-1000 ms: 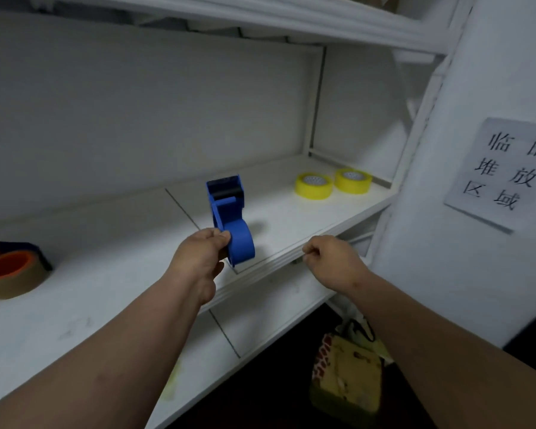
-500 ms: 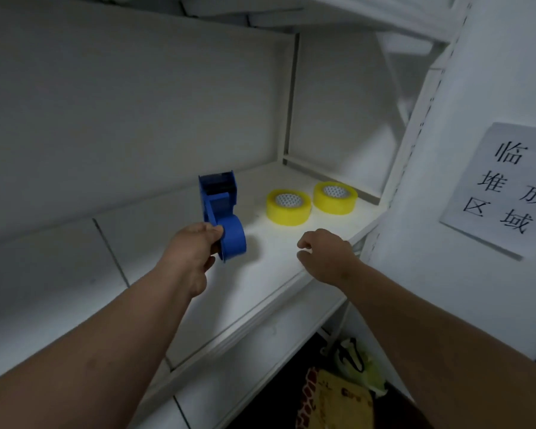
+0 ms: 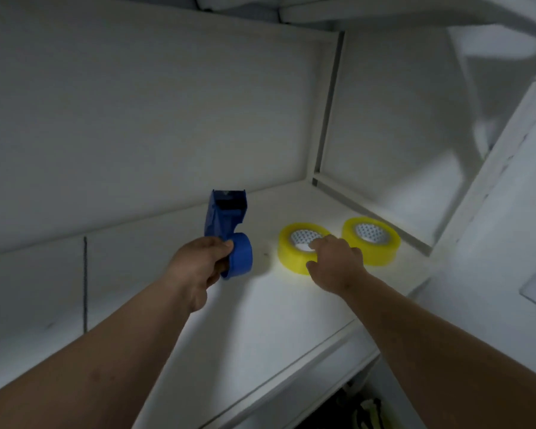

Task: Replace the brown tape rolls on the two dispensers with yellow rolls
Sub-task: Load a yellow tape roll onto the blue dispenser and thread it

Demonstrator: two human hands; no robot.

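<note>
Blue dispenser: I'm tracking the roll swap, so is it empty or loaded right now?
Empty: the blue dispenser, held in the left hand, shows a bare blue hub with no tape around it.

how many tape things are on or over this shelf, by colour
yellow tape rolls: 2, the nearer yellow roll under the right hand and the farther yellow roll
blue dispenser: 1, the blue dispenser in the left hand
total: 3

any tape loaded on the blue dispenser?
No, the blue dispenser in the left hand carries no roll; its hub is bare.
</note>
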